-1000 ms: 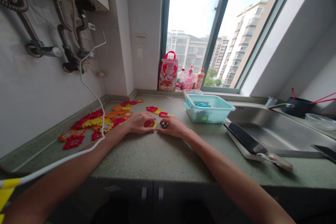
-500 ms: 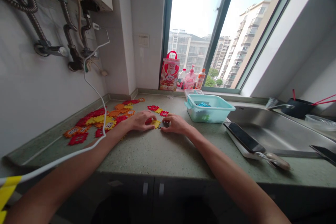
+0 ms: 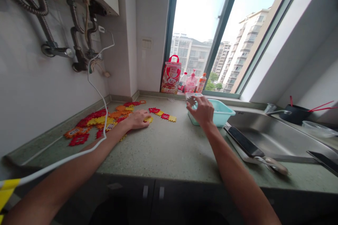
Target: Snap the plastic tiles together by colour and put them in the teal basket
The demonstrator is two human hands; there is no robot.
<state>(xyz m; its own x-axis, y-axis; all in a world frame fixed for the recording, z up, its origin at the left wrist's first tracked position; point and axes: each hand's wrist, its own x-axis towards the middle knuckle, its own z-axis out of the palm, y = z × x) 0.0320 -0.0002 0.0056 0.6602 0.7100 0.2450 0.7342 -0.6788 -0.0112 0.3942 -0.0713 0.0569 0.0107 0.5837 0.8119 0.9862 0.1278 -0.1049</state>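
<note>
My left hand (image 3: 137,119) rests on the countertop with its fingers over a yellow puzzle piece (image 3: 148,120). A pile of red, orange and yellow interlocking plastic pieces (image 3: 99,122) lies to its left. My right hand (image 3: 202,110) is raised in front of the near-left rim of the teal plastic bin (image 3: 224,112), pinching a small grey piece (image 3: 190,101) between thumb and fingers. A short row of red and yellow pieces (image 3: 163,114) lies on the counter between my hands.
A steel sink (image 3: 280,134) lies to the right, with a knife on a white board (image 3: 246,143) at its near edge. A red bag (image 3: 171,76) and bottles (image 3: 192,82) stand on the window sill. A white cable (image 3: 97,91) hangs across my left forearm.
My right hand lifted off the counter with the grey piece and moved right and back to the teal bin. My left hand stayed on the counter by the pieces.
</note>
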